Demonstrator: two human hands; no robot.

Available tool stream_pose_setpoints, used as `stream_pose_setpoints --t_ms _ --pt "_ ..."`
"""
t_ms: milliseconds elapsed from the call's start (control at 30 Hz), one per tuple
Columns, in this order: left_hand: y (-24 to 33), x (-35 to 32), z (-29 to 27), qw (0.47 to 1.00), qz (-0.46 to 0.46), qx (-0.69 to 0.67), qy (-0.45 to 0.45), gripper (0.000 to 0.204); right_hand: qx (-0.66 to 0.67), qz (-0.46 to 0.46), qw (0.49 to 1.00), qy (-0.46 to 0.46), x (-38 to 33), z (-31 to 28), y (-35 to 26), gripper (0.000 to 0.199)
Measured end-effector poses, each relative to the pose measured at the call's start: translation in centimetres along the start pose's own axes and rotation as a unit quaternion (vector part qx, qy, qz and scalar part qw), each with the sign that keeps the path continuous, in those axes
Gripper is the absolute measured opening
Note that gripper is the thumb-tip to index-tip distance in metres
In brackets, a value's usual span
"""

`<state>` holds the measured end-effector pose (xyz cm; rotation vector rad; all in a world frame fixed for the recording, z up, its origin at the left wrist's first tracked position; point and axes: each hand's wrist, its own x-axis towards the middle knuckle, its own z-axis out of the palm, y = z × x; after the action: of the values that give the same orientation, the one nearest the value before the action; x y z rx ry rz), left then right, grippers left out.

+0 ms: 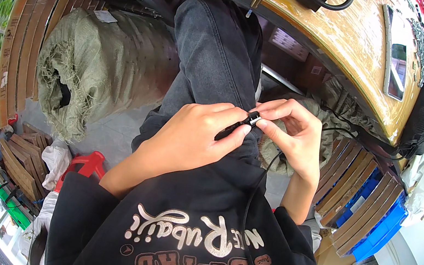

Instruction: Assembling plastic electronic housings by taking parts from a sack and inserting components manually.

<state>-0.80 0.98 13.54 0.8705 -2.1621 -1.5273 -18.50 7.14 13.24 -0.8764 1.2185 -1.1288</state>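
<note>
1. A seated person's left hand (189,134) and right hand (292,131) meet above the lap, over a knee in grey denim trousers (213,55), both working on a small black plug-like connector with a pale metal tip (252,119).

2. The left hand is closed around the connector's dark body, thumb pressing from below; the right hand pinches its pale tip between thumb and forefinger, the other fingers curled.

3. A thin black cable (260,179) runs down from the connector, across the black printed sweatshirt (189,240), toward the lower edge of the view.

4. Judged from this grip, the work is fine fingertip fitting: it goes best with the left hand holding the body still, the right keeping the tip square to it, and the cable left slack so it does not pull the piece off line.

5. Above, a curved wooden tabletop (349,37) carries a flat grey device (396,56); a roll wrapped in greenish woven sacking (94,69) lies on the floor to the left, with stacked blue plastic crates (375,225) to the right and a red plastic stool (88,163) beside the person.
</note>
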Motion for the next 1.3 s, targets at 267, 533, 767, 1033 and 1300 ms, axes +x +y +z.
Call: stream_pose_setpoints --t_ms 267,533,767,1033,1300 --pt "0.0 0.1 -0.3 0.997 0.025 0.078 -0.006 0.01 -0.068 -0.038 0.996 0.048 -0.1 0.9 0.4 0.007" --pt "-0.1 0.2 -0.4 0.996 0.031 0.076 -0.02 0.01 -0.066 -0.065 0.994 0.063 -0.3 1.0 0.9 0.008" --pt "-0.2 0.0 -0.1 0.995 0.049 0.082 -0.018 0.011 -0.036 -0.017 0.998 0.047 -0.5 0.8 0.5 0.008" --pt "-0.7 0.0 0.0 0.992 0.06 0.109 -0.015 0.011 -0.038 0.006 0.998 0.044 -0.4 0.9 0.6 0.007" --pt "-0.6 0.0 0.0 0.991 0.063 0.113 -0.03 0.011 -0.052 0.039 0.998 0.011 -0.3 0.5 -0.2 0.006"
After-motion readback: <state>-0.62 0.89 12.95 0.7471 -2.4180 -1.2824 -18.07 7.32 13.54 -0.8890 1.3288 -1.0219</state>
